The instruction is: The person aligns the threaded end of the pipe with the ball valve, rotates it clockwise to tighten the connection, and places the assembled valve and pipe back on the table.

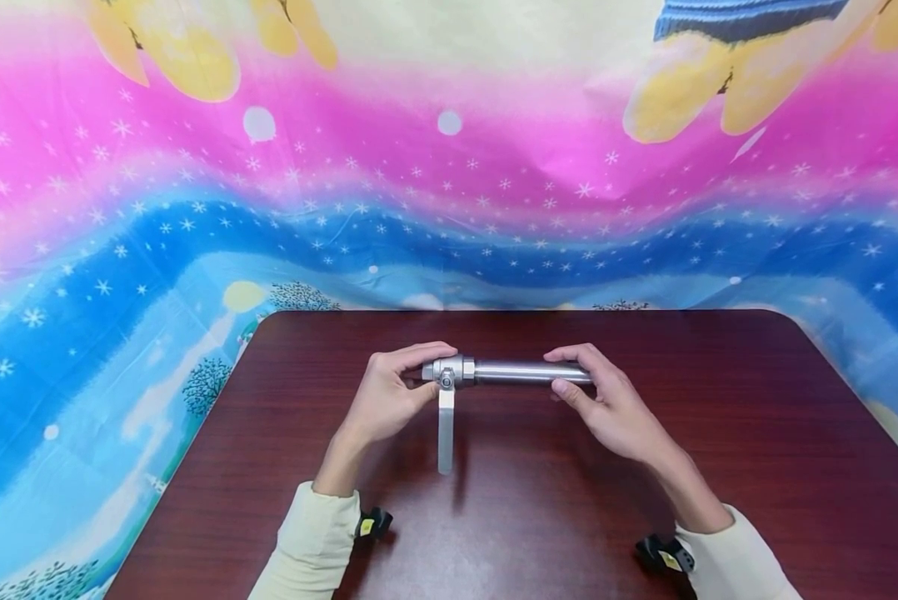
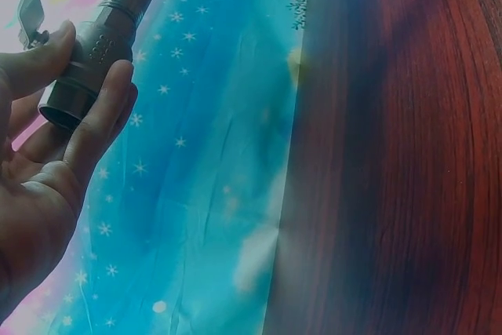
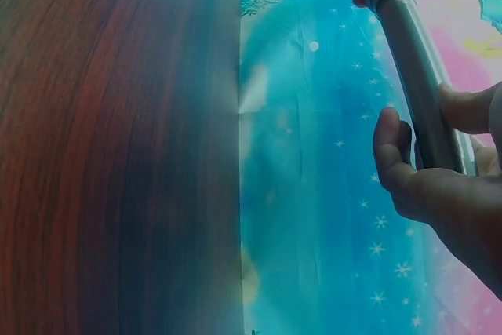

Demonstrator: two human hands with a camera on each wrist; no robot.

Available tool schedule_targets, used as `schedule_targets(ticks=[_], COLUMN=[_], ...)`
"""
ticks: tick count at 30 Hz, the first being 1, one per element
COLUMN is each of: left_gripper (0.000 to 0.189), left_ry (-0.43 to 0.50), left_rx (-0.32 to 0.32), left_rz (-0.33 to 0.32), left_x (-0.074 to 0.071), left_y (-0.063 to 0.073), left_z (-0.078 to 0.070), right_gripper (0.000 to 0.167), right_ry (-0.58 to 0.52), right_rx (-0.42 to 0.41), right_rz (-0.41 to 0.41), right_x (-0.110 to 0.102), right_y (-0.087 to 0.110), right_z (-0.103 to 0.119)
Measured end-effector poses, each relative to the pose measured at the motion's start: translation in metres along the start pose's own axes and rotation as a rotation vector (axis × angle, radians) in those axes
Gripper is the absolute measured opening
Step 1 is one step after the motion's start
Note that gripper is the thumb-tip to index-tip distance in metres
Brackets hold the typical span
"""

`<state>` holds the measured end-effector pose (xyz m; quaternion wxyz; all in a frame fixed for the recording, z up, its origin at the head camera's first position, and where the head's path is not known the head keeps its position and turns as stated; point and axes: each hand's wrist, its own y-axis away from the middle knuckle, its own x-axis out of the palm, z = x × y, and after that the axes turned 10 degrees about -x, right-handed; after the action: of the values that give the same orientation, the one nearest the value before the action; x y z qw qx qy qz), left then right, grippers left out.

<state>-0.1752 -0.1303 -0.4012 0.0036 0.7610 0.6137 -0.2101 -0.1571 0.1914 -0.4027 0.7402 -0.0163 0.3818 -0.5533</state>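
Note:
A metal ball valve [image 1: 456,367] joins a straight steel pipe [image 1: 512,372], the two held level above the table in the head view. Its flat lever handle [image 1: 446,433] points toward the person. My left hand [image 1: 392,400] grips the valve body, thumb on the near side and fingers over the far side. In the left wrist view the valve's open end [image 2: 64,106] shows between thumb and fingers. Around the pipe's right end, my right hand [image 1: 610,408] holds with thumb and curled fingers. The right wrist view shows the pipe [image 3: 416,76] running up to the valve.
The dark red-brown wooden table [image 1: 524,517] lies beneath both hands. Behind it hangs a pink and blue cloth [image 1: 449,192] with snowflakes. Black camera mounts [image 1: 374,523] sit at the wrists, by the pale sleeves [image 1: 310,542].

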Motion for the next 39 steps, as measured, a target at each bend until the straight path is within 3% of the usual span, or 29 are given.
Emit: schedule_targets(ticks=[4,10,23,33,39], left_gripper=[0.048,0.048,0.047,0.047,0.047], left_ry=[-0.003,-0.007,-0.005,0.003,0.005], left_rx=[-0.005,-0.008,-0.003,-0.015,-0.016], left_rz=[0.000,0.000,-0.003,-0.006,-0.004], left_x=[0.0003,0.0004,-0.0001,0.0000,-0.0001], left_y=[0.0001,0.0004,0.0010,-0.0002,-0.0002], left_z=[0.0009,0.0006,-0.0010,-0.0005,-0.0007], right_gripper=[0.043,0.041,0.034,0.046,0.042], right_ry=[0.025,0.074,0.004,0.061,0.085], right_rx=[-0.028,-0.045,-0.010,-0.056,-0.056], right_rz=[-0.005,-0.030,0.007,-0.009,-0.031], right_x=[0.0007,0.0006,-0.0011,0.0003,0.0004], right_y=[0.0006,0.0003,-0.0004,0.0002,0.0000], right_z=[0.0009,0.0014,0.0015,0.0031,0.0014])
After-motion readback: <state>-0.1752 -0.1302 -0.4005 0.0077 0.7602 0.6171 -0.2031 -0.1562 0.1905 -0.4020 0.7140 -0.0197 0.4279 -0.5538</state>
